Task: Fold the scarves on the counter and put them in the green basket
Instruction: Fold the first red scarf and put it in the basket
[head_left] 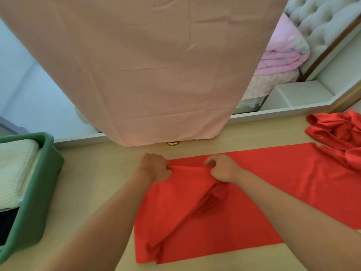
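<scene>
A red scarf [263, 192] lies spread on the pale wooden counter [97, 173], its near edge close to the person and its length running off to the right. A raised ridge of its cloth runs from the near-left corner up toward the hands. Both forearms reach forward over it. The left hand [154, 168] has its fingers curled tight, pinching the scarf's far left corner. The right hand [222, 169], a little way along the same far edge, is curled too and grips a bunch of the cloth, which lifts between the two hands.

To the left, well apart from the scarf, stands the green basket [45, 182], holding a folded white textured cloth [13, 169] and something dark [7, 222] beside it. At the far right a crumpled red cloth [338, 130] sits on the counter, touching the spread scarf.

Beyond the hands, a small gold fitting [172, 143] peeks out under a large pink sheet [146, 65], which hangs down and blocks most of the view behind. Past it, at right, lie folded pink bedding [283, 53] and a tufted white headboard [322, 22].
</scene>
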{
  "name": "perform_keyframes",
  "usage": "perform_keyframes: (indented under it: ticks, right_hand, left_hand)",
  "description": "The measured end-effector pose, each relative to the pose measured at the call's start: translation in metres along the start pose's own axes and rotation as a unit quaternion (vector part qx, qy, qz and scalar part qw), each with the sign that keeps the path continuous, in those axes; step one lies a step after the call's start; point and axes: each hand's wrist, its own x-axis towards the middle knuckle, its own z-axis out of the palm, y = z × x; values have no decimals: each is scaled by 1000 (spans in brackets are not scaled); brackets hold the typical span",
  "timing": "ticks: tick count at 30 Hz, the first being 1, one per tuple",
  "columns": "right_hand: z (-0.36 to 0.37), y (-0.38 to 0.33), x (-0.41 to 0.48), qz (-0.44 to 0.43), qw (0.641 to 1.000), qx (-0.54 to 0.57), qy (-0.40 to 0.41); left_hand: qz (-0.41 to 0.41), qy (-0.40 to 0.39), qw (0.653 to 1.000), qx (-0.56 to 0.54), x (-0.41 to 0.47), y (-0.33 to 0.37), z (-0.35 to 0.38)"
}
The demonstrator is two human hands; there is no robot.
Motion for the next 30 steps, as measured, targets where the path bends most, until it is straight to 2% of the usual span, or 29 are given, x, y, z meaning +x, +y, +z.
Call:
perform_keyframes:
  ticks: [2,3,4,6,9,11,13,15,18,20,22,25,27,30]
  right_hand:
    - [-2,16,5,56,986,-145,-53]
    - [-3,20,5,74,982,-164,-50]
    - [-5,21,5,83,985,-147,-32]
    - [-9,24,8,90,995,-34,37]
    - [-12,26,14,45,986,96,127]
    - [-11,27,20,-12,980,90,176]
    - [-7,26,21,-52,972,12,227]
    - [-3,26,15,-93,956,-80,265]
    - [16,29,-11,-189,932,-123,283]
    - [34,36,-32,-249,941,-105,202]
    - [51,45,-50,-260,954,-117,94]
    - [73,58,-64,-236,942,-239,14]
    - [83,62,-68,-223,931,-287,32]
    - [89,57,-74,-200,952,-205,106]
  left_hand:
    - [-41,0,999,16,4,-10,0]
    - [-65,-5,998,8,6,-15,1]
    - [-91,-6,996,-6,7,-19,3]
    - [-138,13,990,-38,8,-23,8]
    - [-165,104,976,-100,6,-13,22]
    - [-162,188,955,-163,0,-2,36]
    - [-130,252,939,-193,-8,13,51]
    - [-69,279,924,-252,-22,32,64]
    - [25,231,922,-309,-48,59,79]
    - [61,180,933,-305,-61,72,87]
    - [77,112,954,-267,-72,78,96]
    - [79,60,978,-184,-87,79,110]
    - [73,49,983,-159,-96,78,118]
    - [64,54,981,-176,-107,78,125]
